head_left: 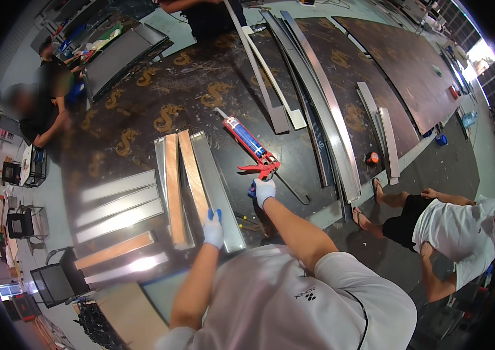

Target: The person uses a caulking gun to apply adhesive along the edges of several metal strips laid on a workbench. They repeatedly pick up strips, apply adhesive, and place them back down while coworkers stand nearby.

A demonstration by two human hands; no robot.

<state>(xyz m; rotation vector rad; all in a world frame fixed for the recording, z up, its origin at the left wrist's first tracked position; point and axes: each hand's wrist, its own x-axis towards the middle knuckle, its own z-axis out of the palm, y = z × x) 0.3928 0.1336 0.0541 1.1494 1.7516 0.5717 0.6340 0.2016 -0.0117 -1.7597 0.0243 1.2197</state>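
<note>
Across the dark counter (294, 157), holding the red caulking gun (248, 140) mid-frame in the clamped grip of the right hand (265, 191), placing the left hand (213, 228) at a wood-faced strip (194, 175) (closed or not, cannot tell), possibly risking smears from a careless dip of the nozzle (220, 112).

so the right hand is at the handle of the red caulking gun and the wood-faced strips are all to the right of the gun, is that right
Not quite: the head view shows the wood-faced strips to the left of the red caulking gun. The right hand is at its handle.
</note>
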